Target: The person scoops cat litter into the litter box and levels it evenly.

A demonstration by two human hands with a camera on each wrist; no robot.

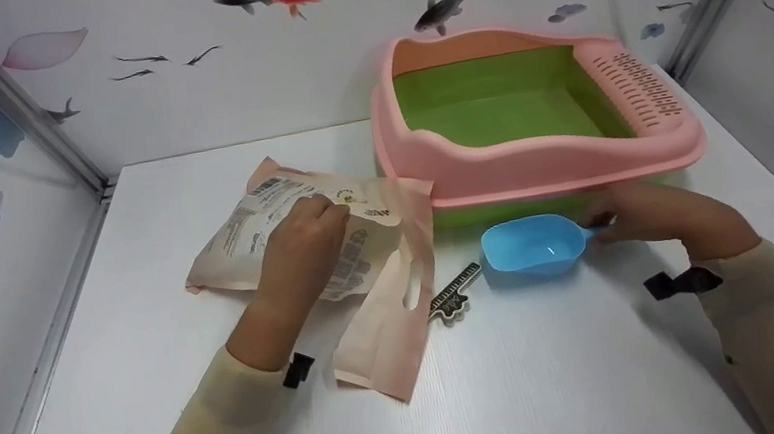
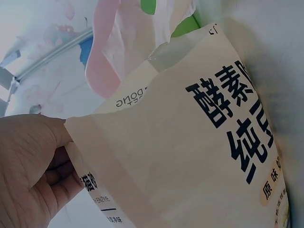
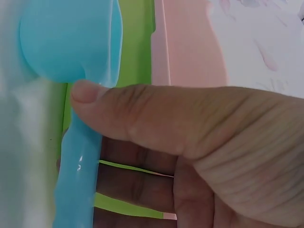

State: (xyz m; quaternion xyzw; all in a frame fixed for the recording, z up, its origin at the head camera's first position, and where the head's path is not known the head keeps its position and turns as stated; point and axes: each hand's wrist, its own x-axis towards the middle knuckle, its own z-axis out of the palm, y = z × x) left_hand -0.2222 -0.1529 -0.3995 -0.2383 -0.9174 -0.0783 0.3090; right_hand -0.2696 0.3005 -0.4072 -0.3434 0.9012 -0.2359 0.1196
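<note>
My left hand (image 1: 308, 247) pinches the upper edge of a pale peach cat litter bag (image 1: 237, 230), which lies on the table with its torn mouth facing right. In the left wrist view, the thumb and fingers grip a corner of the bag (image 2: 156, 152), and the mouth gapes. My right hand (image 1: 648, 214) holds a blue scoop (image 1: 535, 245) by its handle, the bowl pointing left in front of the litter box. Seen from the right wrist, the thumb lies along the handle of the scoop (image 3: 78, 161) with the fingers behind it.
A pink and green litter box (image 1: 546, 164) stands at the back right. The bag's torn-off top strip (image 1: 390, 345), with a handle slot, hangs toward the front. A small dark comb-like piece (image 1: 453, 298) lies between strip and scoop. Printed panels enclose the white table (image 1: 532, 386).
</note>
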